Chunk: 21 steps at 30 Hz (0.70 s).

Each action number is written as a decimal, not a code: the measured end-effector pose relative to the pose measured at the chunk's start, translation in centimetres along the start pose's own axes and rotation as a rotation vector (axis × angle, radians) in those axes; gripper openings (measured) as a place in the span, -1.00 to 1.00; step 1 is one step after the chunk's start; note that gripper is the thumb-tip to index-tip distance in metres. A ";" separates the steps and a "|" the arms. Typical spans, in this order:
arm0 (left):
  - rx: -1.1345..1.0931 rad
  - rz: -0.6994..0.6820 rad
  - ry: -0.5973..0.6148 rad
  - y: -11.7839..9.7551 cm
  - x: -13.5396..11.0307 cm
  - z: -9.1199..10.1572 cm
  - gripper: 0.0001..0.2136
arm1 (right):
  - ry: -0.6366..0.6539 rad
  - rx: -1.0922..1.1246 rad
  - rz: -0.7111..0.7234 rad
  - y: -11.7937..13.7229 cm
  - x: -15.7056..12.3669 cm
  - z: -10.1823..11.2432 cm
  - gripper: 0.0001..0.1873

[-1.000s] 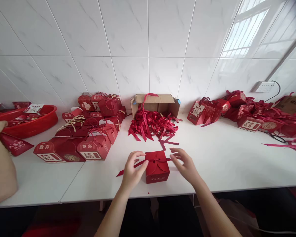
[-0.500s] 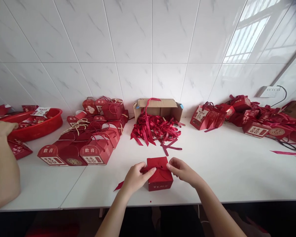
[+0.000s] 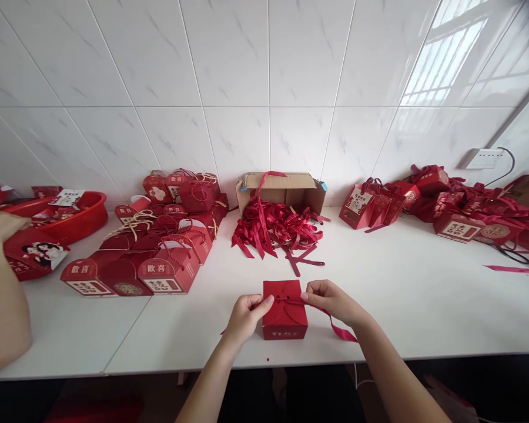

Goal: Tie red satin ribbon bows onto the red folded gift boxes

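Observation:
A red gift box (image 3: 284, 323) stands upright near the front edge of the table, its top flaps folded shut. A red ribbon (image 3: 341, 333) passes through the holes in its top and trails off to the right. My left hand (image 3: 245, 317) is at the box's left side, thumb over the top edge, fingers closed on the ribbon's left part, whose short end shows below the wrist. On the other side my right hand (image 3: 328, 299) pinches the ribbon just past the box's right edge, with the loose tail hanging under the hand.
Behind the box, red ribbons (image 3: 277, 229) spill from an open cardboard box (image 3: 282, 182). Red gift boxes (image 3: 127, 273) are grouped at left, more (image 3: 458, 226) at right. A red basin (image 3: 83, 223) and another person's arm (image 3: 4, 305) are at far left.
My right hand has moved slightly right, and a long ribbon tail now shows beneath it. Less ribbon shows at the left. The other person's red box at far left has turned its picture side into view.

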<state>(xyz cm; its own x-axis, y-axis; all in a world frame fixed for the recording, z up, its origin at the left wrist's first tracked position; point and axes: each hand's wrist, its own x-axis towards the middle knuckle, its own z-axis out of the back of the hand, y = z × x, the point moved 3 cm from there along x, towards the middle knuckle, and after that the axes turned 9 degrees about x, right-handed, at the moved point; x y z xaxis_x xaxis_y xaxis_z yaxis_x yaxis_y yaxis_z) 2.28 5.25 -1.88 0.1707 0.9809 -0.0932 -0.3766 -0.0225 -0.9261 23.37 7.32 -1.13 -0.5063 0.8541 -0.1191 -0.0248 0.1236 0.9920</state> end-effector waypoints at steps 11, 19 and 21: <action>0.112 0.000 -0.054 -0.2 -0.6 0.6 -0.52 | 0.000 0.142 0.019 0.0 -0.8 1.6 -0.67; 0.454 -0.390 -0.391 -4.5 -2.7 0.2 -0.80 | -0.017 0.413 0.039 3.1 -3.2 1.6 -0.66; 0.504 -0.484 -0.324 -5.9 -2.6 -1.3 -0.76 | -0.026 0.411 0.055 4.0 -3.2 0.8 -0.65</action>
<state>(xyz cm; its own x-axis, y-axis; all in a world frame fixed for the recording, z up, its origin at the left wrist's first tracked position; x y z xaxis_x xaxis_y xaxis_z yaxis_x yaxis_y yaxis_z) 5.19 2.54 3.36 0.1767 0.8683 0.4635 -0.7105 0.4384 -0.5504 25.56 5.49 3.17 -0.4753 0.8769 -0.0722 0.3509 0.2642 0.8984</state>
